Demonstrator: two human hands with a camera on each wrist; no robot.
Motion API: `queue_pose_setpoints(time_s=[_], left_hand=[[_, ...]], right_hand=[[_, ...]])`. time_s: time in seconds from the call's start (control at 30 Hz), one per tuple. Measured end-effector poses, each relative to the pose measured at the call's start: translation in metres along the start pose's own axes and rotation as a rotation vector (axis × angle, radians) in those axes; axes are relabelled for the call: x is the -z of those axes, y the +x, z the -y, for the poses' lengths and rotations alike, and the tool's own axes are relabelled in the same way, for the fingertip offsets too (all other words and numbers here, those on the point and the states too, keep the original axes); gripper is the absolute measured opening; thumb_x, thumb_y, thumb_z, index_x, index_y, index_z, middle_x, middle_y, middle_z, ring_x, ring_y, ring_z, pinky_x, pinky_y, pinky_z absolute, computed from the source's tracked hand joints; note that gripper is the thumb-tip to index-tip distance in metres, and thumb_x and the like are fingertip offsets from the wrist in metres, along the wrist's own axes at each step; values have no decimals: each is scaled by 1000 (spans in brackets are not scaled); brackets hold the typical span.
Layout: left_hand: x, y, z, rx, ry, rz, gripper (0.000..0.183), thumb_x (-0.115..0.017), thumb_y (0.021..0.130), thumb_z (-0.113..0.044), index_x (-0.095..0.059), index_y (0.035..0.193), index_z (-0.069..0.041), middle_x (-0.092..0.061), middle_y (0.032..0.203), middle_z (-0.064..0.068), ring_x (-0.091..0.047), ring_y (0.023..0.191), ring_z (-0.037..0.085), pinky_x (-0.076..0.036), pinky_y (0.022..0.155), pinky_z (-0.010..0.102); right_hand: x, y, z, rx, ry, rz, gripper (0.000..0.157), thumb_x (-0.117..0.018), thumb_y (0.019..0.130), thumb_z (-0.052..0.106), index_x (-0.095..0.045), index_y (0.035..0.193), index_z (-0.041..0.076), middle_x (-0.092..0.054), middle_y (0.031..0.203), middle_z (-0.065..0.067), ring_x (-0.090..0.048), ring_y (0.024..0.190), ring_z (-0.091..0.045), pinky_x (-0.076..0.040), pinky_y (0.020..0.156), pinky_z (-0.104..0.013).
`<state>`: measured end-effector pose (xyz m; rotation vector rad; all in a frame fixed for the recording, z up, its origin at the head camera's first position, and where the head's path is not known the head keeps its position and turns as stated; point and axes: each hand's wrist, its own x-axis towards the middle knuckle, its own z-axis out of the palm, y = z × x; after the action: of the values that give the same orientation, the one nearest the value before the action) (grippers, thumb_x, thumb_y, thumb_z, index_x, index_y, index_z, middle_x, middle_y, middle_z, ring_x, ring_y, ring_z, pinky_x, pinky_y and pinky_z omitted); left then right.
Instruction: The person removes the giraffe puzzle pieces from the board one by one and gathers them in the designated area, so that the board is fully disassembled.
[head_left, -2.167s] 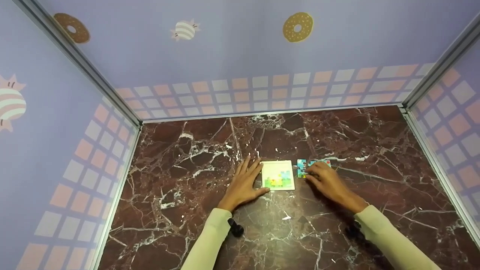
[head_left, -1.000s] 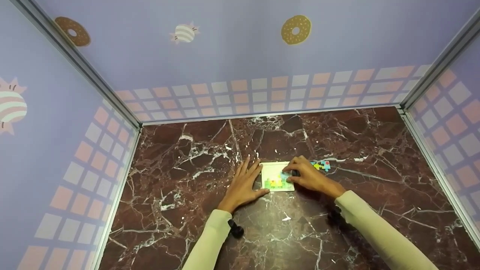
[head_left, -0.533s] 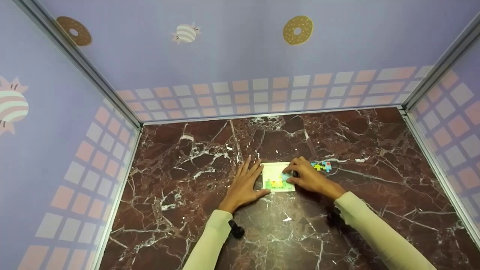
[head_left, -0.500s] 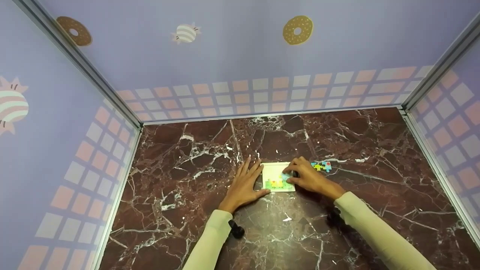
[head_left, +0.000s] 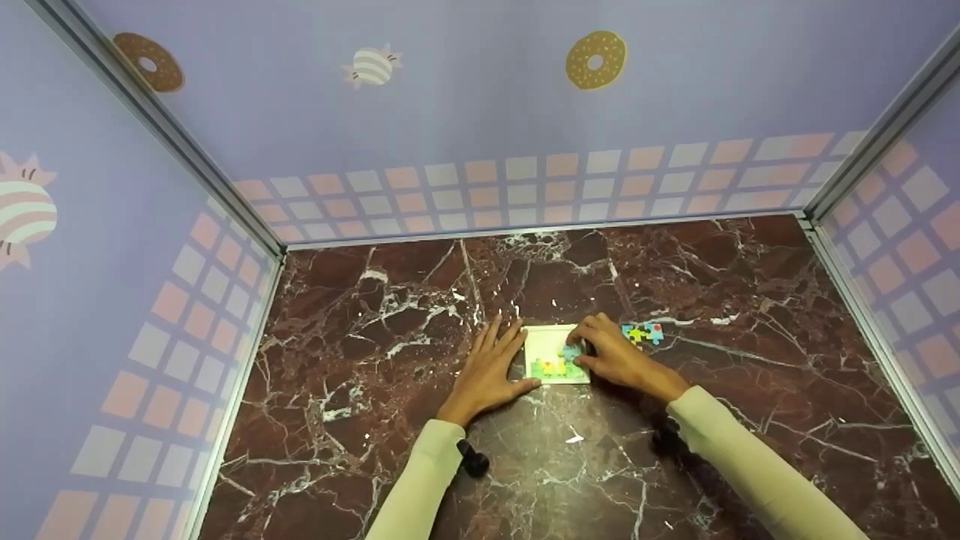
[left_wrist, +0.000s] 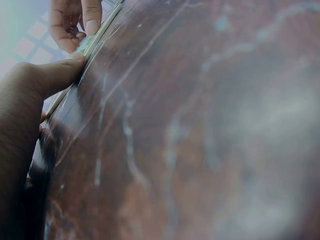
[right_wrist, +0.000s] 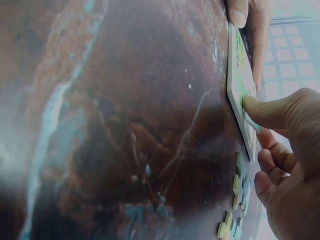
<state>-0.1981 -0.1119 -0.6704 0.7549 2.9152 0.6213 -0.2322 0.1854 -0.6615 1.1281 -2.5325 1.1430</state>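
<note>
In the head view, the left hand (head_left: 487, 375) lies at the centre of the frame with its fingers spread, its grip wide. Its index finger meets the board (head_left: 544, 341) near the upper left corner, and the thumb lies at the lower left corner. The board rests flat on the dark red surface (head_left: 405, 465), right of the left hand, pale above and yellow and green below. The right hand (head_left: 619, 356) reaches over the board's right edge, its grip narrow: thumb and index finger pinch a blue piece (head_left: 572, 352) at the board's right side. I cannot tell whether the piece is fully seated. Loose pieces (head_left: 643, 333) lie just right of the right hand, apart from the board. The wall (head_left: 480, 97) fills the top of the frame.

In the left wrist view, the left thumb touches the edge of the board at upper left; the right hand's fingers are just beyond, on its far side.

In the right wrist view, the right thumb and a finger close on the piece's thin edge against the board, right of centre. The left hand is at upper right, on the board's far end; the loose pieces lie at lower right, below the board.
</note>
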Motion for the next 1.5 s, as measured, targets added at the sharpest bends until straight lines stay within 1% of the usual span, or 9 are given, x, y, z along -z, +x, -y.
queue_pose_setpoints(time_s=[0.17, 0.4, 0.6, 0.7, 0.87, 1.07, 1.2, 1.37, 1.5], left_hand=[[-1, 0, 1, -5, 18, -4, 103, -62, 97, -78, -34, 175, -16, -17, 185, -2, 1, 172, 32, -2, 138, 54], [-1, -1, 1, -15, -3, -14, 103, -62, 97, -78, -35, 174, -15, -17, 185, -1, -1, 172, 33, -3, 139, 54], [1, -1, 0, -12, -14, -12, 104, -62, 96, -78, -35, 174, -15, -18, 185, -1, 1, 172, 32, -2, 139, 54], [1, -2, -1, -11, -5, -13, 104, -62, 97, -79, -35, 174, -15, -18, 185, 0, 0, 172, 32, -3, 139, 54], [1, -1, -1, -3, 2, -4, 104, -62, 97, -78, -34, 175, -15, -18, 185, -1, 1, 172, 31, -2, 139, 53], [1, 0, -2, 2, 2, 2, 103, -65, 96, -77, -36, 174, -16, -18, 185, -2, 0, 172, 32, -1, 139, 51], [2, 0, -1, -1, -2, -3, 103, -64, 96, -77, -36, 174, -16, -18, 185, -1, -1, 172, 32, -2, 139, 53], [1, 1, -1, -8, 1, -9, 103, -64, 97, -76, -35, 174, -15, -19, 185, 0, -1, 172, 33, -1, 139, 52], [0, 0, -1, -6, 1, -8, 102, -65, 96, -76, -36, 174, -15, -20, 185, -1, -2, 172, 33, 0, 139, 51]], right_hand=[[8, 5, 23, -72, 4, 21, 20, -86, 89, -2, -73, 103, 5, -72, 98, -6, -57, 91, -25, -48, 80, -40], [13, 0, 28, -91, 46, -14, 16, -83, 92, -5, -73, 100, 5, -73, 97, -5, -61, 93, -23, -54, 82, -38], [22, -10, 21, -50, 71, -117, 23, -83, 87, -13, -74, 101, 2, -75, 99, -6, -65, 95, -25, -60, 83, -38], [28, -16, 15, -57, 83, -168, 24, -83, 85, -15, -74, 101, 1, -75, 97, -8, -65, 92, -27, -59, 81, -35], [37, -26, 7, -91, 99, -228, 24, -83, 84, -17, -73, 98, -1, -74, 93, -10, -64, 89, -30, -54, 80, -35], [50, -40, 3, -180, 91, -249, 22, -84, 84, -16, -75, 99, -2, -77, 98, -10, -67, 95, -24, -54, 87, -24], [57, -48, -1, -210, 86, -259, 21, -84, 85, -16, -75, 98, -2, -75, 96, -9, -67, 92, -23, -53, 84, -20], [64, -57, -3, -229, 76, -273, 22, -84, 86, -15, -75, 99, 1, -74, 94, -8, -66, 87, -23, -54, 76, -26], [67, -65, -4, -217, 65, -284, 22, -84, 86, -16, -76, 99, 0, -75, 97, -9, -67, 89, -21, -54, 76, -21]])
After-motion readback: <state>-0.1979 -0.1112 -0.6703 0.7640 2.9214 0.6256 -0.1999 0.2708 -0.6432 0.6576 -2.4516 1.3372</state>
